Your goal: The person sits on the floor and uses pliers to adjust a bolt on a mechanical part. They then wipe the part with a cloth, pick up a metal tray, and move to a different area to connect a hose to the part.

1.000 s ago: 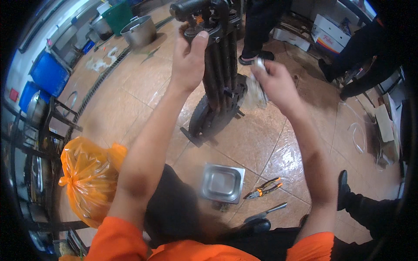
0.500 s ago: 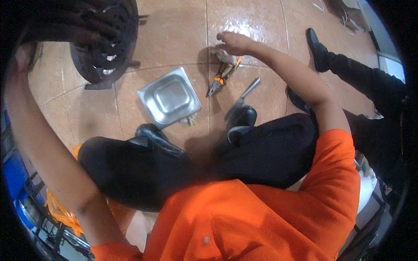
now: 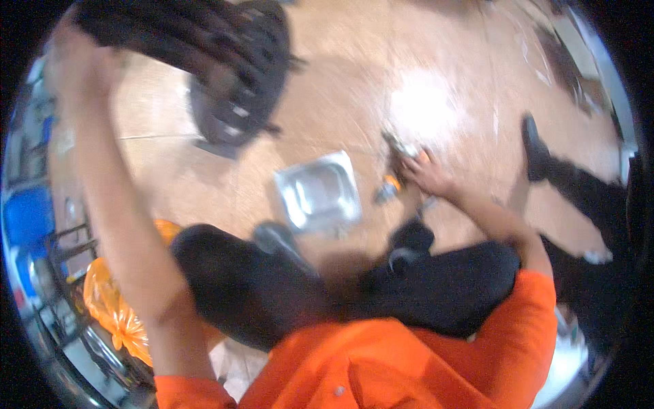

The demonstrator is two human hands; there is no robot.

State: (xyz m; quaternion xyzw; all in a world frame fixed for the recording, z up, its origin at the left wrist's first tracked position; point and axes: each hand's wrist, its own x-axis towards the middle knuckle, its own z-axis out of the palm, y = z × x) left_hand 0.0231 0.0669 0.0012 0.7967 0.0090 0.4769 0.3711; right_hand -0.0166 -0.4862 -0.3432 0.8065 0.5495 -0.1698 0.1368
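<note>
At the upper left, my left hand (image 3: 85, 65) is blurred at the end of a dark, bar-like part (image 3: 163, 31) of a black slotted metal piece with a round section (image 3: 245, 88). Its fingers are smeared, so their grip does not show. My right hand (image 3: 432, 176) is low over the floor, beside pliers with orange parts (image 3: 390, 187). It partly covers them, and blur hides whether its fingers close on anything. A pale, crumpled bit (image 3: 407, 146) lies by its fingertips. Left of the pliers stands a shallow rectangular steel pan (image 3: 317, 191), with nothing visible inside.
My shoes (image 3: 412, 238) and bent knees are just nearer than the pan and pliers. Another person's dark-clad leg and shoe (image 3: 538, 150) reach in from the right. An orange plastic bag (image 3: 119, 307) and a metal rack (image 3: 68, 245) are at the left.
The whole view has shifted, moving the floor things down and right in the picture. My right hand has come nearer to me, beside the pliers. My left hand remains at the black metal piece.
</note>
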